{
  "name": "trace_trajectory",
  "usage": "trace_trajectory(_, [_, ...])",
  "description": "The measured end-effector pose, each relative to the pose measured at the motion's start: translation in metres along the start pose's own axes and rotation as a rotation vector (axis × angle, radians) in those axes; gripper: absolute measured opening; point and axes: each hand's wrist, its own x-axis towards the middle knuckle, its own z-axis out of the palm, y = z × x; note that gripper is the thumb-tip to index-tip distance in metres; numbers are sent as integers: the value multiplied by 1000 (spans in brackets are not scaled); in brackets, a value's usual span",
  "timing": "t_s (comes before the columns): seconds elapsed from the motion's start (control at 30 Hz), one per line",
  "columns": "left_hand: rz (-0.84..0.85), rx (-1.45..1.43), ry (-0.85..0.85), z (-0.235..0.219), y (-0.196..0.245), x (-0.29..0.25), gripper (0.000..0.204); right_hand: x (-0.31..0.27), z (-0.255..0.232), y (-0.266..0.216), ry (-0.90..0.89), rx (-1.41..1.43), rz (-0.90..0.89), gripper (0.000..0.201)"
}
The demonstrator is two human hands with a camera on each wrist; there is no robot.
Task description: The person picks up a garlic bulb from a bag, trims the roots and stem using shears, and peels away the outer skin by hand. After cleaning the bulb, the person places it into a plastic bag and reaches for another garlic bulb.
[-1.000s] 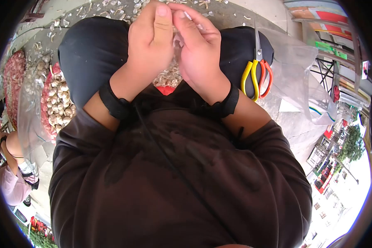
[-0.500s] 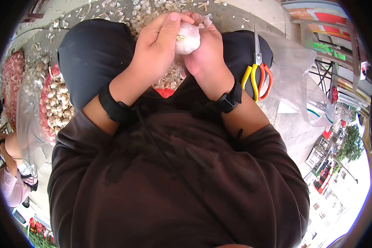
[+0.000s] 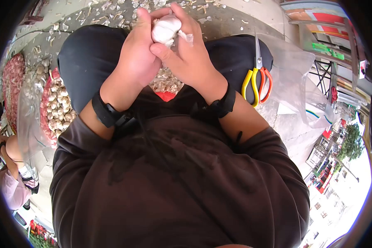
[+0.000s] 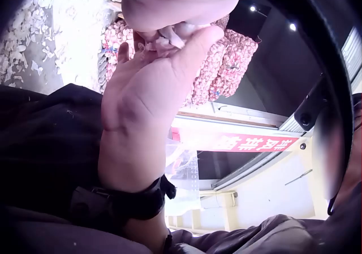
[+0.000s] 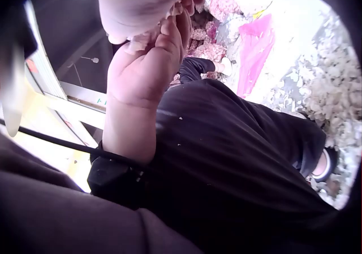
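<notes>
A white garlic bulb (image 3: 166, 29) sits between my two hands above my lap, in the upper middle of the head view. My left hand (image 3: 137, 56) holds it from the left, thumb pointing up. From the other side my right hand (image 3: 189, 56) grips it, its thumb laid across below the bulb and its fingers along the right. A loose flap of papery skin (image 3: 187, 38) hangs at the bulb's right side. In the left wrist view, pale peel (image 4: 172, 38) shows between the palms; the hands hide most of the bulb there and in the right wrist view.
Scissors (image 3: 256, 84) with yellow and orange handles lie by my right knee. Under my hands is a heap of peelings (image 3: 167, 80). Garlic bulbs (image 3: 58, 105) fill a red net sack at left. Scraps of skin litter the ground (image 3: 219, 20). Another person (image 3: 14, 182) sits far left.
The bulb, first hidden in my closed hands, came into view and has moved up and left with them. My right thumb has swung across below it.
</notes>
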Motion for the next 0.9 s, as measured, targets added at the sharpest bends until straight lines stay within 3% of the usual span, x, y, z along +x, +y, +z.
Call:
trace_trajectory(0.07, [-46, -98, -148, -2, 1, 0, 46, -3, 1, -2, -26, -78, 104, 78])
trace_trajectory(0.2, [-2, 170, 69, 16, -3, -5, 43, -4, -1, 0, -68, -179, 113, 73])
trace_trajectory(0.4, [-95, 297, 47, 3, 3, -5, 41, -3, -6, -3, -42, -152, 120, 45])
trace_trajectory(0.5, [34, 582, 53, 2, 2, -5, 45, -3, -8, -9, 68, -127, 177, 29])
trace_trajectory(0.6, [85, 642, 118, 1, -2, -1, 46, -5, -2, -7, 134, -126, 121, 22])
trace_trajectory(0.7, [186, 405, 223, 15, -7, -5, 42, -2, 3, -9, 144, -5, 141, 20])
trace_trajectory(0.8, [342, 648, 80, -8, -6, 2, 42, -2, 2, -8, 118, 77, 124, 22])
trace_trajectory(0.9, [347, 650, 129, 0, -2, -1, 36, -2, 4, -12, 51, 65, 64, 25])
